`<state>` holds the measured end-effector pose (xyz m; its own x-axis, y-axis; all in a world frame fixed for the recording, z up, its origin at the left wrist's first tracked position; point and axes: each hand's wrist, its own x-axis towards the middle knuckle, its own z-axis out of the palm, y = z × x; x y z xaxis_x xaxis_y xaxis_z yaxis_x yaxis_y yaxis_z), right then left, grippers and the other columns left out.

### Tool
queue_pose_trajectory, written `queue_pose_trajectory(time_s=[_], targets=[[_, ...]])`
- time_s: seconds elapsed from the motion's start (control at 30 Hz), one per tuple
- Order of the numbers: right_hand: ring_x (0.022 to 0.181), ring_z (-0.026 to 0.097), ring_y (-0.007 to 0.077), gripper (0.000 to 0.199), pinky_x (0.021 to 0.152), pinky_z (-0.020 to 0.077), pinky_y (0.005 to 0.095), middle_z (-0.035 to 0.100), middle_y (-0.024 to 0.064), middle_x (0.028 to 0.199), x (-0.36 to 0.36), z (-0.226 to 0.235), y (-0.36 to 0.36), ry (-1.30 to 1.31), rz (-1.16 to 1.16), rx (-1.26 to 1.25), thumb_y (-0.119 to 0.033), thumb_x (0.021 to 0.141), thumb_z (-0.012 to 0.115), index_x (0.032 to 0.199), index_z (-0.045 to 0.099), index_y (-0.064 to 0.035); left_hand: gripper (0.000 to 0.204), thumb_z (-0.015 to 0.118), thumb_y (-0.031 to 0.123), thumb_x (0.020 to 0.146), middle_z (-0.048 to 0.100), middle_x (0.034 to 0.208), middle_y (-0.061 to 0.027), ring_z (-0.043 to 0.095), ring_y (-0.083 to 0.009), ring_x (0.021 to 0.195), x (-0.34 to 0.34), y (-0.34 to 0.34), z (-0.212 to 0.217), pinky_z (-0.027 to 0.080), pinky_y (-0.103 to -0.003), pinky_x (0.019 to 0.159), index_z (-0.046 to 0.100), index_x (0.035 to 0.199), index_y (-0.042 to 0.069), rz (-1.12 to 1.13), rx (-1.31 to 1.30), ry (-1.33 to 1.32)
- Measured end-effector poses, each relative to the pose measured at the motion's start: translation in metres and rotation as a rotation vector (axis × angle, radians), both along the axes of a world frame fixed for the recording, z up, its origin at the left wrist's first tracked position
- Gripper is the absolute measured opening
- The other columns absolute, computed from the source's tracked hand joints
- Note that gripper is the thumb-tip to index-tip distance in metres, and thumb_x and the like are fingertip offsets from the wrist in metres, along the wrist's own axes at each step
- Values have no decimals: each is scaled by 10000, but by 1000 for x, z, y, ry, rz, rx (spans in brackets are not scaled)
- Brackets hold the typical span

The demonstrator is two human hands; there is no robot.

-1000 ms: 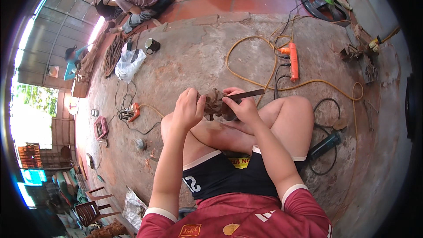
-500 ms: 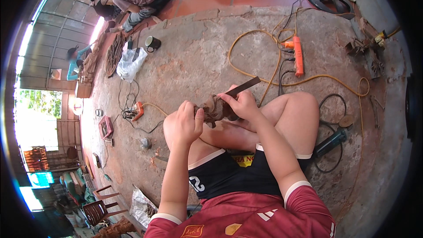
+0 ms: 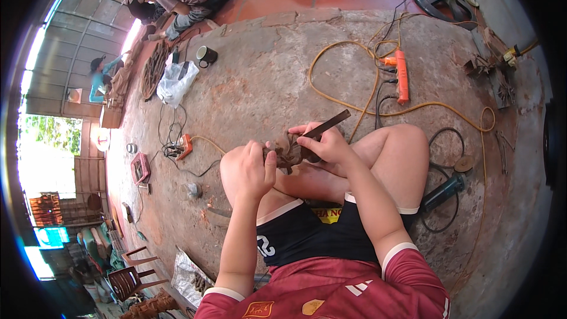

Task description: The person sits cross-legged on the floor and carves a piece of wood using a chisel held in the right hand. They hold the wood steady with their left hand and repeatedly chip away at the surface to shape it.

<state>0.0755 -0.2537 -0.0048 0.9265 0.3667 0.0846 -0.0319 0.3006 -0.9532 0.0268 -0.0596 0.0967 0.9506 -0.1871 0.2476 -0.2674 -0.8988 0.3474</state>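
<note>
I sit cross-legged with a small brown carved piece (image 3: 288, 152) held over my shins; it looks like carved wood. My left hand (image 3: 255, 171) is closed round its left end, thumb up. From the right, my right hand (image 3: 328, 145) pinches a dark, narrow flat strip (image 3: 334, 122) that looks like a file. The strip slants up and right out of my fingers, and its lower end reaches the carved piece. My right fingertips lie over the piece's far side. Exactly where strip and carving touch is hidden by the fingers.
An orange power strip (image 3: 402, 77) with a looping yellow cord (image 3: 331, 99) lies ahead right. A dark green power tool (image 3: 443, 193) is beside my right knee. A black mug (image 3: 206, 57), a plastic bag (image 3: 176, 84) and an orange socket block (image 3: 185, 146) stand left. People sit farther off.
The dark strip and my right hand have shifted slightly down and right. The carved piece has turned a little in my hands, and my right fingers now reach over its far side.
</note>
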Motion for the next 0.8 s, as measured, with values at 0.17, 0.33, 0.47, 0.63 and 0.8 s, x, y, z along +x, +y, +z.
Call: queue_pose_trajectory(time_s=[0.17,0.33,0.47,0.63,0.8], targets=[[775,582,83,146,693,481,260,714,49,966,-3,0,11,82,-130,-114,-156,893,693,930,677,-16,186,558,210,895,570,785,-151,567,-382,757,-4,2,1,426,-448,686,556,863,28,5,-19,-21],[711,562,73,145,642,468,262,713,38,888,-3,-9,16,15,-219,-72,-159,897,689,867,660,-19,188,567,214,885,575,771,-149,569,-383,757,-6,0,4,425,-452,686,559,852,29,19,28,-41],[756,580,80,152,671,474,263,712,59,910,-3,-5,13,45,-172,-24,-154,891,686,932,676,-9,190,569,216,882,577,776,-150,569,-384,760,-7,-4,5,426,-455,685,561,851,30,30,3,-36],[841,622,138,202,738,495,295,709,101,969,-6,6,8,-2,-181,-135,-136,872,683,1025,682,-4,193,571,219,884,575,775,-156,566,-386,757,-5,-10,8,431,-453,683,564,853,29,51,3,-33],[868,610,118,191,770,494,292,687,76,962,-3,13,-4,-164,-122,-252,-106,899,651,1049,680,9,215,564,232,904,561,789,-155,556,-378,776,-7,-10,-1,426,-438,697,561,862,21,43,-95,-16]])
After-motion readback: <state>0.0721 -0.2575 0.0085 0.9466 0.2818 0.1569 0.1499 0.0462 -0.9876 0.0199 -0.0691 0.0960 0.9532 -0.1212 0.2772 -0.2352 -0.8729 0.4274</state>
